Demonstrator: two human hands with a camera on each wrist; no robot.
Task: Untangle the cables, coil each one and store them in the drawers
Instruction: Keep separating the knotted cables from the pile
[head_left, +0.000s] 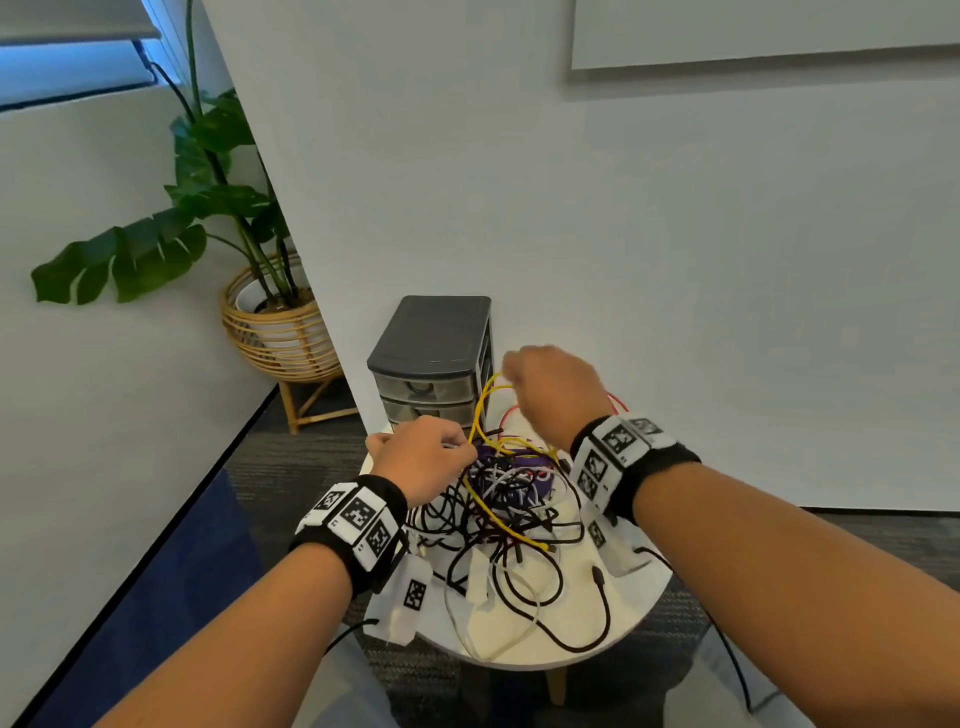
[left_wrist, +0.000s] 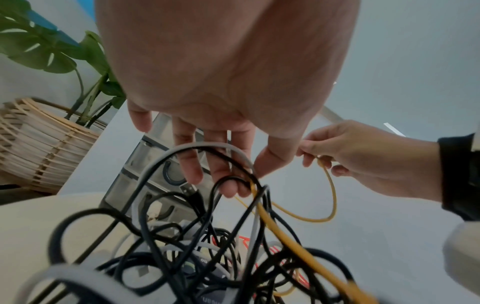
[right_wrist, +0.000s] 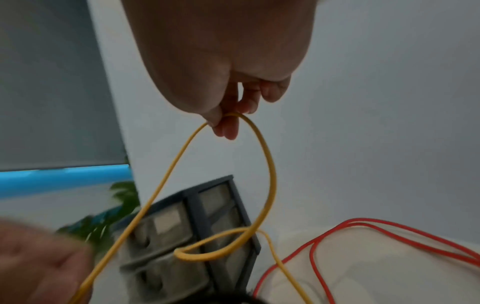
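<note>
A tangle of black, white and grey cables lies on a round white table. My right hand is raised above it and pinches a loop of yellow cable between thumb and fingers. The right wrist view shows that pinch and the yellow cable hanging down in two strands. My left hand sits at the tangle's left edge. Its fingers are hooked round black and grey cable loops, and the yellow cable runs past them. The grey drawer unit stands behind with its drawers closed.
A red cable loops on the table by the wall, right of the drawers. The white wall stands close behind the table. A potted plant in a rattan basket is on the floor at the left. A black lead hangs off the table's right edge.
</note>
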